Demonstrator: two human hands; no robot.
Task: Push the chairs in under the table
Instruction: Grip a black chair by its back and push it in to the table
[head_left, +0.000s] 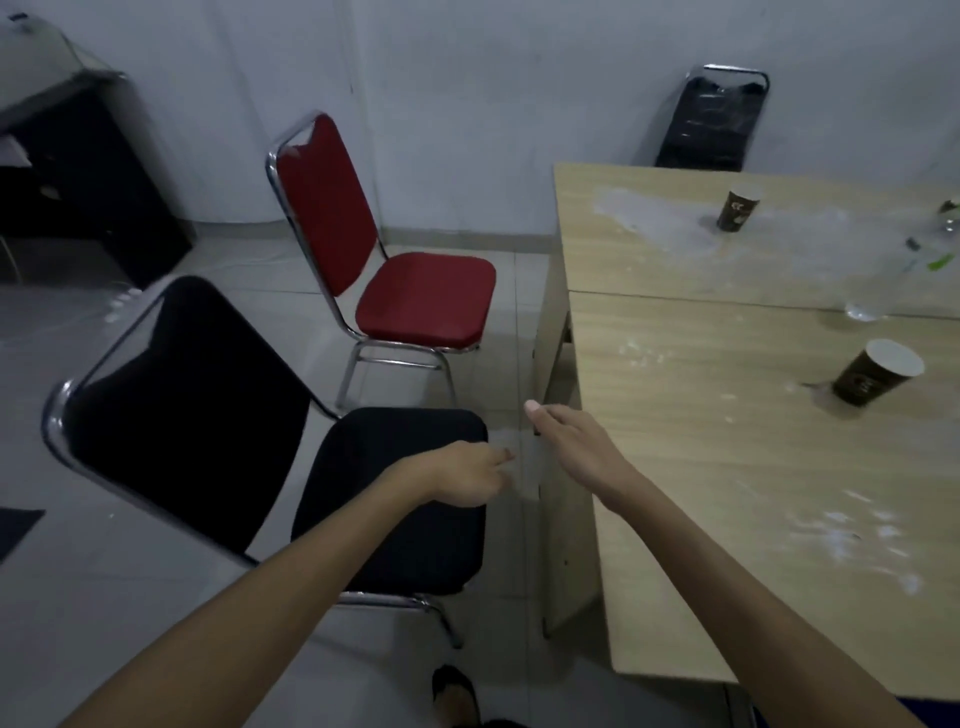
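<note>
A black padded chair (208, 426) with a chrome frame stands left of the wooden table (727, 467), its seat facing the table's edge with a narrow gap between. My left hand (467, 478) hovers over the front right part of that seat, fingers curled with nothing in them. My right hand (571, 441) reaches out by the table's left edge, fingers loosely apart and holding nothing. Farther back a red chair (415, 301) stands pulled out from the table. Another black chair (711, 124) sits at the table's far end against the wall.
On the table are two dark paper cups (735, 208) (878, 374), a clear plastic bottle (893, 275) and white powdery smears. A dark cabinet (78, 187) stands at the back left. The floor is pale tile; my foot (457, 696) shows at the bottom.
</note>
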